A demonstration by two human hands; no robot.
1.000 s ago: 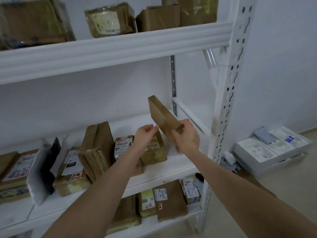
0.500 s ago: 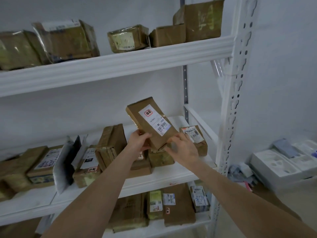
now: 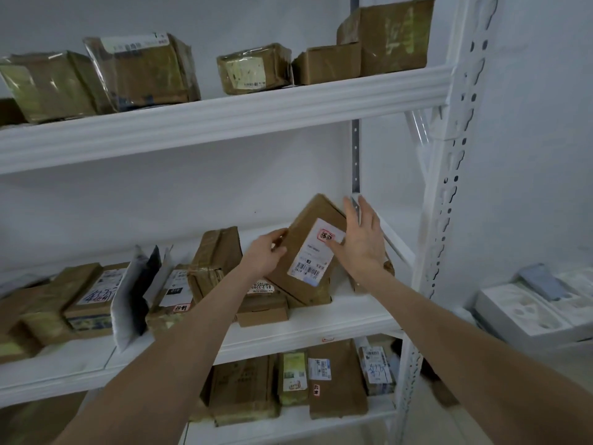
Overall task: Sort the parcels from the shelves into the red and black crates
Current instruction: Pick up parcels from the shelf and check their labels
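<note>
Head view is showing the labelled parcel (image 3: 300, 239) sitting lower and deeper in the shelving than half a second ago. Then it was being held up clear of the other parcels with its top leaning left. Now it is tipping the other way, top corner toward the right, and its lower edge is reaching down among the parcels on the middle shelf (image 3: 353, 319); whether it is resting on them I cannot tell. Its white label (image 3: 316, 255) is still facing the camera. The left hand (image 3: 264, 253) is keeping its grip, thumb and curled fingers pinching the parcel's left edge. The right hand (image 3: 362, 242), which was pinching the lower edge before, is now lying flat against the parcel's right side with fingers straight and spread, holding nothing.

The middle shelf is carrying, just under and left of the parcel, a flat box (image 3: 263, 313), an upright taped parcel (image 3: 215, 261), a white and dark mailer bag (image 3: 134, 293) leaning on end, and more brown parcels running out to the left. The top shelf (image 3: 224, 123) is holding a row of brown parcels, some wrapped in clear film. The bottom shelf (image 3: 288, 427) is holding labelled parcels standing side by side. White foam trays (image 3: 526, 319) are lying to the right, well apart from the shelving.
</note>
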